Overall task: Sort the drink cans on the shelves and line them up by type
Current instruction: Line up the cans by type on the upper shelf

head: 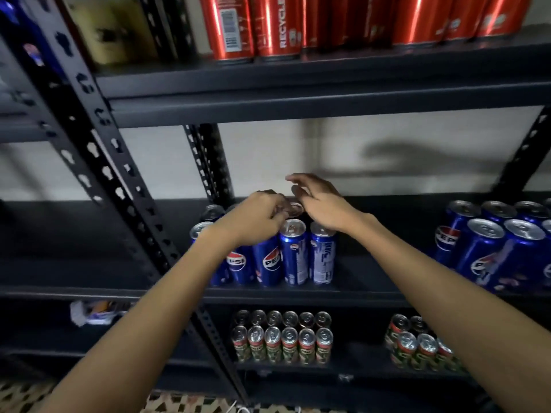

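A cluster of blue Pepsi cans (293, 251) stands on the middle shelf (372, 281) beside the upright post. My left hand (256, 219) lies over the tops of the left cans, fingers curled down round a can top in the back row. My right hand (320, 204) hovers over the right cans, fingers loosely spread, its wrist over the rightmost can. A second group of blue Pepsi cans (495, 248) stands at the shelf's right end.
Red cans (268, 25) line the top shelf, with a yellowish box (113, 31) to their left. On the bottom shelf stand two groups of small green-and-red cans (283, 338) (417, 344). A perforated black post (98, 150) slants at left. Patterned floor shows below.
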